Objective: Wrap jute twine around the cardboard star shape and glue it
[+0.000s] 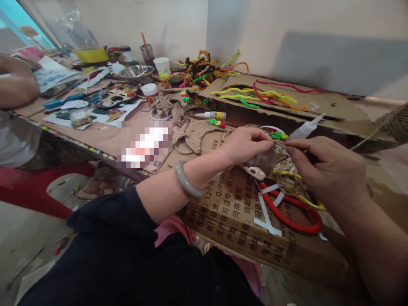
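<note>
My left hand (244, 145), with a pale bangle (188, 180) at its wrist, is closed with thumb and fingers pinched on brown twine (279, 143). Close on the other side, my right hand (328, 168) pinches the same twine between thumb and forefinger. Just behind the fingertips shows a green pipe-cleaner flower (278, 135). Beneath the hands lie red-handled scissors (314, 228), loose twine loops and white strips (269, 219) on a printed cardboard box (219, 212). Left of my left hand is a coiled twine piece (198, 131). The fingers partly hide the piece they hold.
A small glue bottle (219, 115) and a white nozzle bottle (306, 127) lie beyond the hands. Pipe cleaners (270, 95) rest on raised cardboard. A twine ball (397, 121) sits far right. A metal bowl (137, 73) and paper cup (162, 66) stand behind; another person's arm (15, 83) is left.
</note>
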{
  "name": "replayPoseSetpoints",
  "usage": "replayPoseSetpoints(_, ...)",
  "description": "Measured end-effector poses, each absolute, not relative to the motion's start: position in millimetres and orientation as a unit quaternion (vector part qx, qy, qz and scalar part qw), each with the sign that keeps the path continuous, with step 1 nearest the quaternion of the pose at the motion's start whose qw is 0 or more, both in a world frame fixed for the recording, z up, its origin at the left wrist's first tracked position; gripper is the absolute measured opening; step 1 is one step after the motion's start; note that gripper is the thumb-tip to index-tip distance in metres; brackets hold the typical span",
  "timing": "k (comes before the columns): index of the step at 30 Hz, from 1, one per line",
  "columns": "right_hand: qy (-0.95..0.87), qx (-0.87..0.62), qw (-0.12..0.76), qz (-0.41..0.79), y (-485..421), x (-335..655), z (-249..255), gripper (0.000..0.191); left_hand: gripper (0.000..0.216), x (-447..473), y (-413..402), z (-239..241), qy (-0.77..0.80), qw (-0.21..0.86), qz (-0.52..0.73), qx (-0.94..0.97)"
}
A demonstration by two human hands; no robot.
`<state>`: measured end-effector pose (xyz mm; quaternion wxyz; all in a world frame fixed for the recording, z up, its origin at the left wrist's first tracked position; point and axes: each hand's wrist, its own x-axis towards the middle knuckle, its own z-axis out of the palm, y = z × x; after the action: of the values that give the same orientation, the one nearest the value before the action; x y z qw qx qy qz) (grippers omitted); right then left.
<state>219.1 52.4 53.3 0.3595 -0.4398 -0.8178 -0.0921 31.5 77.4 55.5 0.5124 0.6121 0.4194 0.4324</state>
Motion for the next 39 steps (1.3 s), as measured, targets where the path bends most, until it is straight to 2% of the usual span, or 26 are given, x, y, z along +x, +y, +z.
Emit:
replayPoseSetpoints(6, -0.817, -0.409, 0.378, -0.151, 45, 210, 53, 0.019, 0.009, 36, 76, 52, 0.421, 0.505, 0.480, 0.581)
replayPoseSetpoints(16, -0.814, -0.446, 0.321, -0.189, 45, 207, 55, 0.024, 0.008, 38, 74, 49, 0.392, 0.532, 0.508, 0.553)
replayPoseSetpoints(26, -0.807, -0.413, 0.329, -0.264, 48, 210, 52, 0.019, 0.014, 38, 74, 48, 0.376, 0.570, 0.502, 0.531)
replayPoseSetpoints(31, -0.811, -0.365, 0.369, -0.271, 50, 212, 50, 0.017, 0.015, 37, 74, 47, 0.378, 0.565, 0.496, 0.540)
replayPoseSetpoints(35, -0.823, -0.338, 0.386, -0.244, 51, 214, 49, 0.023, 0.016, 36, 74, 48, 0.385, 0.565, 0.492, 0.538)
replayPoseSetpoints(39, -0.827, -0.358, 0.420, -0.107, 51, 216, 55, 0.021, 0.017, 35, 75, 51, 0.386, 0.575, 0.485, 0.534)
